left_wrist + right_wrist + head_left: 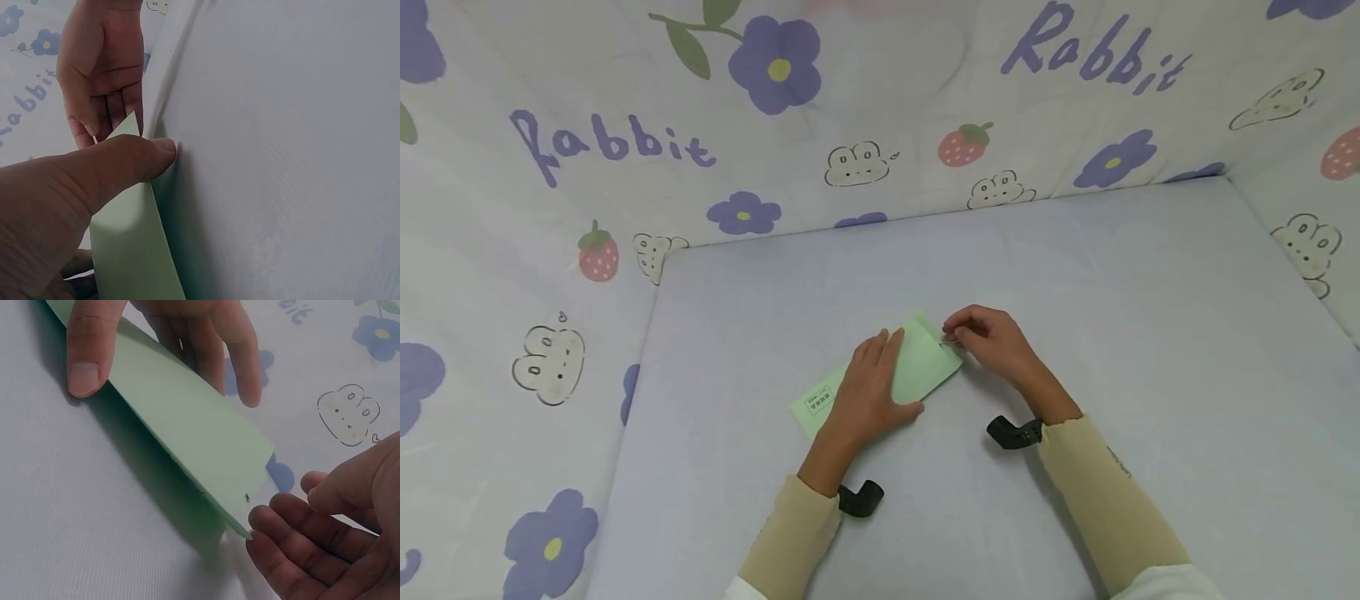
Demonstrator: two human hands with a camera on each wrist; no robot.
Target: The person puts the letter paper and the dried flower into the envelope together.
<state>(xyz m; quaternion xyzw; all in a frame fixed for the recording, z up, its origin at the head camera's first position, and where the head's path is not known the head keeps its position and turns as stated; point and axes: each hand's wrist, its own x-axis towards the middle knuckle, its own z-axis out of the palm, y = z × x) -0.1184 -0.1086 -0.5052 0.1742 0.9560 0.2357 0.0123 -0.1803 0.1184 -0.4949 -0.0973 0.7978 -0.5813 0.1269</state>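
A pale green folded piece of paper, long and flat like an envelope, lies at a slant near the middle of the table. Its left end bears a small printed box. My left hand rests across it with straight fingers; the thumb reaches past the near edge. At the paper's right end my right hand pinches what looks like a thin pale strand between thumb and forefinger. The strand is too fine to identify. A small dark mark shows on the paper beside the right fingertips.
White cloth covers the table. Behind it and at the sides hang curtains printed with flowers, strawberries and rabbits. A black curved piece sits at the left wrist and another black piece at the right.
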